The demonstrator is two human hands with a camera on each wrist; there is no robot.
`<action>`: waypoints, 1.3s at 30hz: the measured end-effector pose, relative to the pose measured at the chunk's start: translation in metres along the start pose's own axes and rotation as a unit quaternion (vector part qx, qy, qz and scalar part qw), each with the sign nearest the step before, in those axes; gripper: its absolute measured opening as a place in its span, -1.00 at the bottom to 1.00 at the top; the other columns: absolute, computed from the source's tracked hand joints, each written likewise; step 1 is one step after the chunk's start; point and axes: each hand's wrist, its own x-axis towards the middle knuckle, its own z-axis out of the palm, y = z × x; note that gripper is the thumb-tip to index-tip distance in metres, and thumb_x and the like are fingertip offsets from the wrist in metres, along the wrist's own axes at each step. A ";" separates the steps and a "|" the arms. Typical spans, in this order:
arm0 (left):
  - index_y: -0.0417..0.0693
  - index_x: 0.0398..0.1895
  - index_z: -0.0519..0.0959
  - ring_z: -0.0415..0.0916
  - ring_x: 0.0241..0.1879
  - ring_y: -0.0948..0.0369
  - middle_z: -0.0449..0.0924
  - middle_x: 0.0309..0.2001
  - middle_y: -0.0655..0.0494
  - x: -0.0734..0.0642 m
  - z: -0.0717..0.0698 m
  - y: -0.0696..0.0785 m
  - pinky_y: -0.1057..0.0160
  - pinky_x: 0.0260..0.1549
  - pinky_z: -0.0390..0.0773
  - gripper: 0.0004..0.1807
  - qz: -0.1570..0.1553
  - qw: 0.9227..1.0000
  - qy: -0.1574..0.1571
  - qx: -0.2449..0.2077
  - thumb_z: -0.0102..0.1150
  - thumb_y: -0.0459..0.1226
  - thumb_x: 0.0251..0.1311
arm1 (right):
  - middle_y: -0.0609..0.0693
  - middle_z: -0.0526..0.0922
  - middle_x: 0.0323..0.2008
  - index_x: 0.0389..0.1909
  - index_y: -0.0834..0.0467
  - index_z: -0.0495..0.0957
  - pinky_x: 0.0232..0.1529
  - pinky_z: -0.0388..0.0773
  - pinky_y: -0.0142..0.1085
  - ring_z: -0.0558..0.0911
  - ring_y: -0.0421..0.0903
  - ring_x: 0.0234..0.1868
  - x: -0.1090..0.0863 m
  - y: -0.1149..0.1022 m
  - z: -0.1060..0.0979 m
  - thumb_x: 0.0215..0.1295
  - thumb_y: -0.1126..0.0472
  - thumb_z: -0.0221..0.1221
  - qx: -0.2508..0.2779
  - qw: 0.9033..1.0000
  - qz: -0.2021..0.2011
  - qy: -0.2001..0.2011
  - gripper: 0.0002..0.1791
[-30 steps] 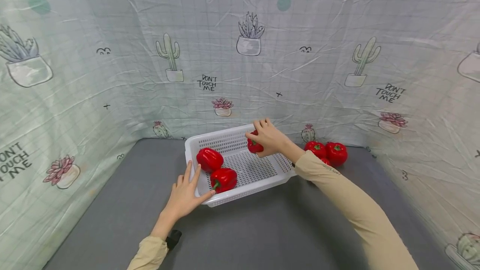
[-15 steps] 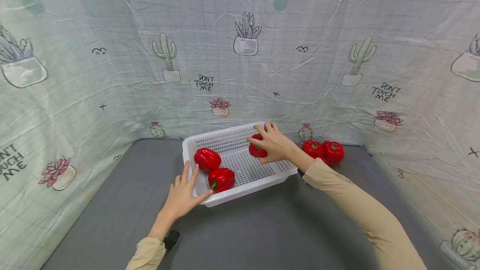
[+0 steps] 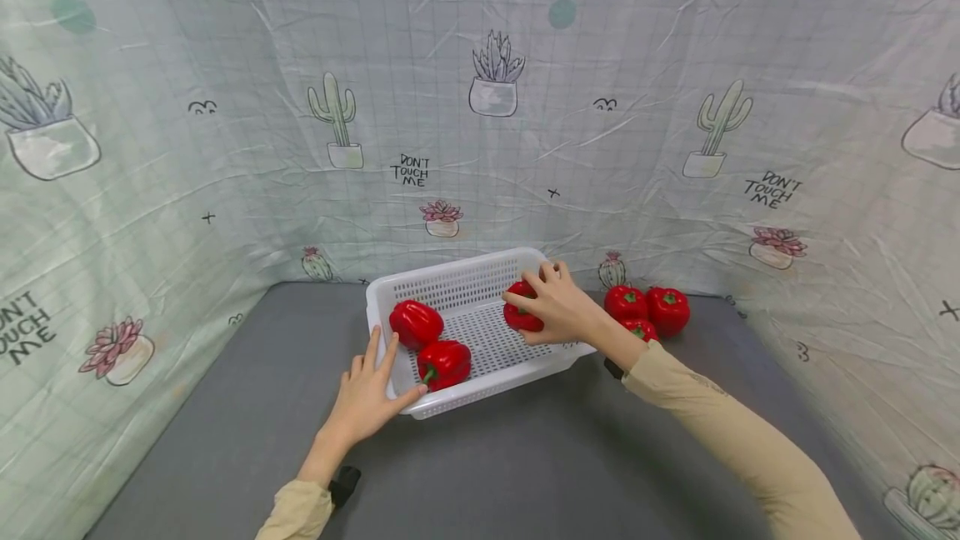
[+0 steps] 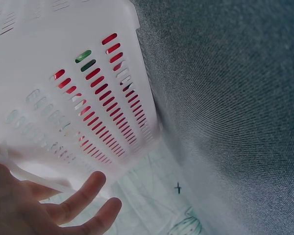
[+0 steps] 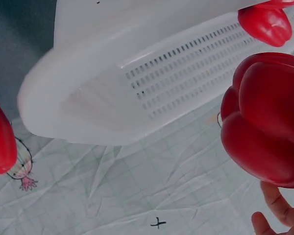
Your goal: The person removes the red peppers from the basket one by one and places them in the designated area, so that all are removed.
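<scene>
My right hand [image 3: 558, 307] grips a red bell pepper [image 3: 522, 307] over the right part of a white perforated plastic basket [image 3: 480, 397]. In the right wrist view, this bell pepper [image 5: 267, 122] hangs large at the right, with fingertips [image 5: 277, 203] against it. My left hand [image 3: 363, 398] rests on the basket's near left corner, fingers spread along the left rim and thumb on the front rim. Inside the basket's left end lie two more red bell peppers, one farther back [image 3: 416, 323] and one nearer [image 3: 446, 362] with a green stem. Red shows through the slots of the basket wall [image 4: 54, 44].
To the right of the basket, three red bell peppers [image 3: 667, 311] sit grouped on the dark grey tabletop [image 3: 510, 473], partly behind the right forearm. A cactus-printed cloth [image 3: 585, 148] closes off the back and sides.
My right hand has shifted slightly right and toward me with the bell pepper, uncovering more of the grouped peppers. The left hand and the basket have stayed put; the head view tilts a little.
</scene>
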 end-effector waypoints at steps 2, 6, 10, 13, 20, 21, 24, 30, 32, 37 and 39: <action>-0.07 0.36 0.03 0.23 0.04 -0.11 -0.15 0.39 -0.16 -0.001 0.000 0.000 -0.19 -0.14 0.36 0.01 0.000 1.000 0.002 -0.001 0.11 0.22 -0.13 | 0.08 0.45 -0.16 0.03 -0.14 0.44 -0.15 0.33 0.04 0.39 0.06 -0.18 -0.004 -0.001 -0.002 -0.11 -0.17 0.17 0.007 1.000 0.017 0.001 -0.42; -0.08 0.35 0.04 0.23 0.04 -0.11 -0.14 0.39 -0.16 -0.001 0.001 0.001 -0.18 -0.14 0.37 0.01 0.001 1.000 0.003 -0.002 0.11 0.22 -0.13 | 0.11 0.43 -0.15 0.06 -0.13 0.44 -0.14 0.33 0.05 0.41 0.07 -0.20 -0.013 -0.002 -0.005 -0.08 -0.16 0.15 0.017 0.999 0.050 0.003 -0.42; -0.08 0.35 0.04 0.23 0.04 -0.10 -0.15 0.39 -0.16 -0.001 0.001 0.001 -0.17 -0.14 0.37 0.01 -0.001 1.000 0.002 -0.003 0.11 0.22 -0.13 | 0.15 0.45 -0.14 0.07 -0.11 0.43 -0.16 0.33 0.04 0.43 0.10 -0.20 -0.022 -0.004 -0.008 -0.08 -0.16 0.15 0.025 0.996 0.079 0.022 -0.40; -0.08 0.35 0.05 0.22 0.04 -0.11 -0.14 0.39 -0.16 -0.001 0.002 0.001 -0.17 -0.14 0.37 0.01 -0.001 1.000 0.003 -0.005 0.11 0.22 -0.13 | 0.17 0.45 -0.15 0.08 -0.12 0.43 -0.18 0.33 0.01 0.43 0.11 -0.18 -0.031 -0.005 -0.010 -0.09 -0.16 0.18 0.033 0.994 0.102 0.034 -0.39; -0.08 0.35 0.05 0.22 0.04 -0.10 -0.14 0.39 -0.16 -0.002 0.002 0.001 -0.17 -0.14 0.37 0.01 0.000 1.000 0.004 -0.008 0.11 0.22 -0.13 | 0.18 0.44 -0.16 0.06 -0.12 0.44 -0.24 0.34 -0.04 0.41 0.10 -0.18 -0.053 -0.009 -0.015 -0.15 -0.17 0.24 0.051 0.987 0.150 0.043 -0.36; -0.08 0.35 0.05 0.22 0.05 -0.10 -0.14 0.39 -0.16 -0.002 0.002 0.001 -0.17 -0.14 0.37 0.01 0.000 1.000 0.004 -0.008 0.11 0.22 -0.13 | 0.18 0.44 -0.17 0.05 -0.12 0.44 -0.24 0.34 -0.05 0.40 0.09 -0.18 -0.056 -0.010 -0.015 -0.16 -0.17 0.24 0.051 0.986 0.155 0.045 -0.36; -0.08 0.35 0.05 0.22 0.05 -0.11 -0.14 0.39 -0.16 -0.003 0.002 0.001 -0.19 -0.13 0.36 0.00 0.001 1.000 0.005 -0.009 0.11 0.22 -0.13 | 0.17 0.45 -0.19 0.03 -0.13 0.45 -0.23 0.33 -0.03 0.41 0.09 -0.16 -0.064 -0.010 -0.016 -0.19 -0.15 0.27 0.050 0.983 0.168 0.060 -0.37; -0.09 0.35 0.05 0.23 0.04 -0.11 -0.14 0.39 -0.16 -0.003 0.001 0.000 -0.18 -0.14 0.36 0.00 0.004 1.000 0.008 -0.007 0.11 0.22 -0.12 | 0.18 0.44 -0.24 -0.01 -0.11 0.49 -0.19 0.29 0.04 0.39 0.11 -0.17 -0.077 -0.011 -0.015 -0.26 -0.14 0.29 0.031 0.980 0.178 0.085 -0.37; -0.09 0.35 0.05 0.23 0.03 -0.11 -0.14 0.39 -0.16 -0.002 0.001 0.000 -0.17 -0.15 0.37 0.00 0.004 1.000 0.009 -0.005 0.11 0.22 -0.12 | 0.19 0.44 -0.25 -0.03 -0.09 0.50 -0.19 0.27 0.06 0.39 0.12 -0.18 -0.082 -0.011 -0.014 -0.28 -0.13 0.31 0.030 0.978 0.182 0.096 -0.36; -0.09 0.35 0.05 0.23 0.04 -0.11 -0.14 0.39 -0.16 -0.001 0.001 -0.001 -0.17 -0.14 0.37 0.00 0.003 1.000 0.007 -0.004 0.11 0.22 -0.12 | 0.22 0.44 -0.27 -0.06 -0.06 0.52 -0.23 0.26 0.06 0.39 0.12 -0.20 -0.094 -0.010 -0.012 -0.35 -0.10 0.32 0.030 0.972 0.194 0.129 -0.36; -0.09 0.35 0.05 0.23 0.04 -0.11 -0.14 0.39 -0.16 0.000 0.000 -0.001 -0.17 -0.14 0.37 0.00 0.002 1.000 0.006 -0.004 0.11 0.22 -0.12 | 0.24 0.45 -0.27 -0.08 -0.05 0.53 -0.24 0.26 0.07 0.38 0.13 -0.20 -0.099 -0.010 -0.011 -0.36 -0.09 0.32 0.031 0.969 0.201 0.138 -0.37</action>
